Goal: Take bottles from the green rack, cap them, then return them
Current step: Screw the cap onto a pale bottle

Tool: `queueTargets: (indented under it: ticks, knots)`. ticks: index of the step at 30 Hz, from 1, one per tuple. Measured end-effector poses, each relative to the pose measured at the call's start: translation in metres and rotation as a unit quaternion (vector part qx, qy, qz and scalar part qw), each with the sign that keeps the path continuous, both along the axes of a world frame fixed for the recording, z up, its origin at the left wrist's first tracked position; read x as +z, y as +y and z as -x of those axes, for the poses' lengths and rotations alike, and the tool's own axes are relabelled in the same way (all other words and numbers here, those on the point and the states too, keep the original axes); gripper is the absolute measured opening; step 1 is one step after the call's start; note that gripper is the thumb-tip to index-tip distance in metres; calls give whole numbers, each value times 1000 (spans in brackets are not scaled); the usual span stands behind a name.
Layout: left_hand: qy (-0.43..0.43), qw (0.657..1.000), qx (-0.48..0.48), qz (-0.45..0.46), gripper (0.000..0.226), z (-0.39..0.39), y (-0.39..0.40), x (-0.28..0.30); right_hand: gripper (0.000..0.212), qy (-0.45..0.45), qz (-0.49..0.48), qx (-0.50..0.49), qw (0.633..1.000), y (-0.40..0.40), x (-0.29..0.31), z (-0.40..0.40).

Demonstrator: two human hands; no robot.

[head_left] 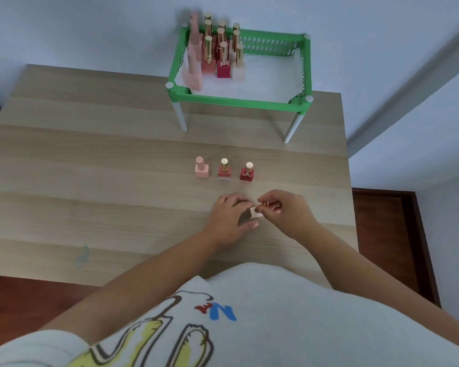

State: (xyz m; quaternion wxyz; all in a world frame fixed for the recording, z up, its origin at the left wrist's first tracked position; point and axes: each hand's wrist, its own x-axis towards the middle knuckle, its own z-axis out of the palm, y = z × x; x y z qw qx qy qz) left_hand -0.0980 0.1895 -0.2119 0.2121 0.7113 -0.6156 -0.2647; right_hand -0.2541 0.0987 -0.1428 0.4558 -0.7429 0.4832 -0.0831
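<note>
- Head view: left hand point(229, 221) steadies a small pale bottle point(255, 212) on the desk point(90, 168) near its front edge, grip closed on the bottle.
- Right hand point(284, 211) pinches a gold cap point(266, 203) at the bottle's top.
- Three capped bottles point(224, 169) stand in a row mid-desk.
- Green rack point(239, 100) at the far edge holds more bottles in its left part.

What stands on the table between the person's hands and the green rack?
In the head view, three capped bottles stand in a row: a pink bottle, a coral bottle and a red bottle.
</note>
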Motion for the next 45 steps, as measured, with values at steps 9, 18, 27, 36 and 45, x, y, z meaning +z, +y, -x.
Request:
queueTargets:
  ticks: [9,18,27,36,45]
  knots:
    - [56,998,6,8,32,-12,7,21,21,-24,44,35,998,0,6,15]
    - [147,985,71,63,30,-20,13,51,24,-77,84,59,992,1,26,12]
    - [135,981,64,123,31,-21,14,79,18,-103,52,30,993,-3,40,15]
    - [112,981,40,156,29,-19,18,91,28,-112,14,25,993,-6,44,16]
    - [96,982,42,157,29,-19,18,90,29,-109,69,85,988,-4,48,21]
